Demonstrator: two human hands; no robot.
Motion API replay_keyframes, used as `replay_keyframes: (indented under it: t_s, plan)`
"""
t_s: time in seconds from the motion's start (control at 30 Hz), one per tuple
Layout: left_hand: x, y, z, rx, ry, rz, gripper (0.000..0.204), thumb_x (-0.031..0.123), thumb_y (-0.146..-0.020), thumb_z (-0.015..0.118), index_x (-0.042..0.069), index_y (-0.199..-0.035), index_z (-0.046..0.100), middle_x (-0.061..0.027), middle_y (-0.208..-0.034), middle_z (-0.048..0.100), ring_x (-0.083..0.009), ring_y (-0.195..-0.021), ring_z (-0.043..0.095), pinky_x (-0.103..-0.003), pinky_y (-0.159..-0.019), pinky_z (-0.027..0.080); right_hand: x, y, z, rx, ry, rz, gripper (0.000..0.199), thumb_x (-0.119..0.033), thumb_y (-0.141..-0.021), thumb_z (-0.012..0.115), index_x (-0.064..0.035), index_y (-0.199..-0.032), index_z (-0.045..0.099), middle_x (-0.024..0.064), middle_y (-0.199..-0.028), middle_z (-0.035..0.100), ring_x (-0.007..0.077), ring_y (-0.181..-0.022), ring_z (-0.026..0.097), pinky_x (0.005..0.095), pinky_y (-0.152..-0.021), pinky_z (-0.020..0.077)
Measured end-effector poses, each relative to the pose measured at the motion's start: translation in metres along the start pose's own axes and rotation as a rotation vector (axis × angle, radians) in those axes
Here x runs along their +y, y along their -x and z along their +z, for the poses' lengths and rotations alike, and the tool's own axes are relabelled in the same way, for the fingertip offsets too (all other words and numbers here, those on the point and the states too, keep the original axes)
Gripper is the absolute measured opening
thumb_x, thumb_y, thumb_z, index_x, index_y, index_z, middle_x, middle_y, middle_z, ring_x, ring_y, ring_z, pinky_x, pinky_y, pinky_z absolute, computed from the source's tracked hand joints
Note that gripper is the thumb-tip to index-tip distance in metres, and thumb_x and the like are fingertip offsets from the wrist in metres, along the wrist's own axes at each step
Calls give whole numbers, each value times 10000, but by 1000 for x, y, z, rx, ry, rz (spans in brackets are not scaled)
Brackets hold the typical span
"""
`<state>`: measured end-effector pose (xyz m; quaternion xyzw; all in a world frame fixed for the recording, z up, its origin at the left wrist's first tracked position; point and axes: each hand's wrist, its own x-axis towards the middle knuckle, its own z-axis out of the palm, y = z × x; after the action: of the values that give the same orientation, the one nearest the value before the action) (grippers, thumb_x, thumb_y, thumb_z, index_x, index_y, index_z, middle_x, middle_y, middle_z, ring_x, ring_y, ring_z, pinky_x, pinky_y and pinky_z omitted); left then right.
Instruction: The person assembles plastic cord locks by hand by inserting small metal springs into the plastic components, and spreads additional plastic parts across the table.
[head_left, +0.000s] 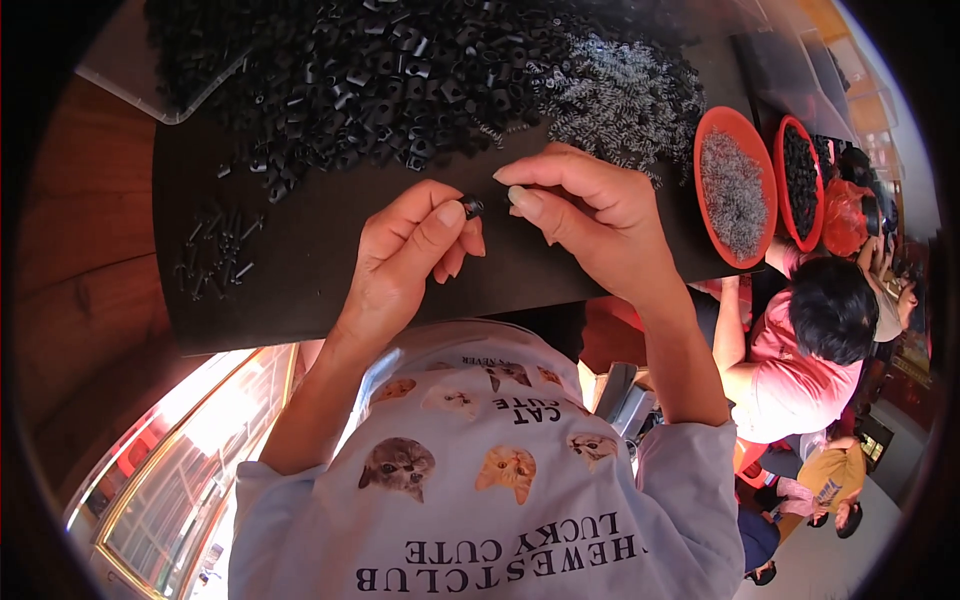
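My left hand [405, 240] pinches a small black plastic piece [471, 206] between thumb and fingers above the near part of the dark table [400, 290]. Level with it, a short gap to the right, is my right hand [600, 210]. Its thumb and fingers are curled close together, with a dark speck at the thumb tip too small to name. Beyond both hands spreads a large heap of black plastic parts [400, 90]. A pile of small metal springs [620, 95] adjoins that heap on the right.
Several thin dark pins or screws [215, 250] lie at the table's left. An orange bowl of springs [708, 215] stands at the right edge, beside another bowl of black parts [783, 190]. A clear plastic bin [175, 112] is at far left. A person in pink [800, 380] sits to the right.
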<state>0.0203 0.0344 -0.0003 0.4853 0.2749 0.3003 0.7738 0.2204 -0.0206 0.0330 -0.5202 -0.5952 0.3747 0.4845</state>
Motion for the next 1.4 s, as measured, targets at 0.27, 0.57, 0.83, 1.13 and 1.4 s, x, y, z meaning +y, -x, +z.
replay_keyframes:
  t_s: [0.27, 0.57, 0.83, 1.13, 1.4]
  plan:
    - [1, -1, -1, -45, -36, -5, 248, 254, -1042, 501, 35, -1008, 612, -13, -791, 629, -37, -623, 474, -184, -546, 374, -13, -1, -4, -36, -188, 259, 101, -45, -924, 633, -14, -1018, 652, 9, -781, 640, 58, -625, 572, 210, -531, 458]
    - [4, -2, -1, -93, -108, -32, 247, 263, -1034, 528, 30, -1012, 608, 1, -768, 601, -36, -630, 448, -194, -568, 381, -12, -7, 0, -85, -229, 305, 39, -53, -924, 647, -26, -948, 633, 9, -786, 645, 44, -611, 561, 203, -491, 440]
    - [7, -1, -6, -164, -181, -19, 238, 237, -1024, 551, 15, -970, 616, 8, -784, 591, -56, -703, 503, -209, -631, 420, -15, -6, -1, -165, -141, 234, 26, -4, -916, 634, -30, -919, 638, -7, -785, 604, 47, -612, 555, 197, -500, 435]
    - [-3, -1, -1, -74, -154, 15, 249, 249, -1007, 578, 9, -1033, 639, 5, -793, 590, -31, -670, 481, -166, -540, 326, -19, -10, -1, -181, -83, 226, 73, 72, -859, 555, 4, -830, 560, 54, -683, 589, 125, -573, 571, 283, -503, 438]
    - [1, -1, -2, -95, -101, -50, 265, 262, -1020, 549, 11, -1027, 635, -3, -767, 598, -34, -626, 458, -182, -530, 326, -18, -9, 5, -107, -101, 238, 52, 32, -887, 580, 0, -846, 582, 44, -713, 607, 108, -586, 577, 269, -508, 443]
